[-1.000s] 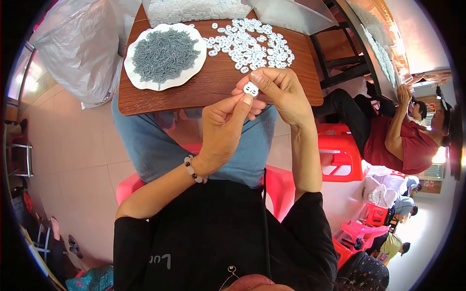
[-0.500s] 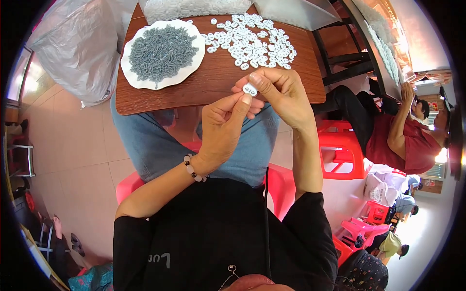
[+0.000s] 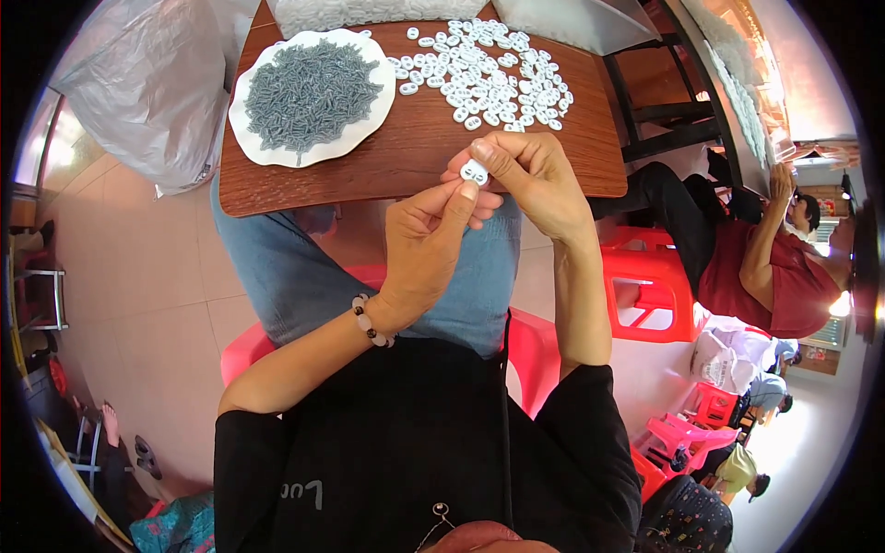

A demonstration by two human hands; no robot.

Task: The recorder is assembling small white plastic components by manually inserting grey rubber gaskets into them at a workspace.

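My left hand (image 3: 429, 244) and my right hand (image 3: 530, 180) meet over the near edge of a small brown wooden table (image 3: 415, 152). Together their fingertips pinch one small white oval plastic piece (image 3: 474, 171). A white plate (image 3: 313, 97) heaped with small grey pins stands on the table's left side. Several loose white oval pieces (image 3: 489, 78) lie spread over the table's far right. A bead bracelet (image 3: 369, 324) circles my left wrist.
A clear plastic bag (image 3: 152, 88) sits on the floor left of the table. Red plastic stools (image 3: 645, 286) stand at my right. A person in a red shirt (image 3: 770, 276) sits further right beside a long table (image 3: 737, 83). Pink chairs (image 3: 682, 433) are behind.
Both hands stay together at the table's edge with the white piece between them; the fingers have shifted slightly on it. Nothing on the table has moved.
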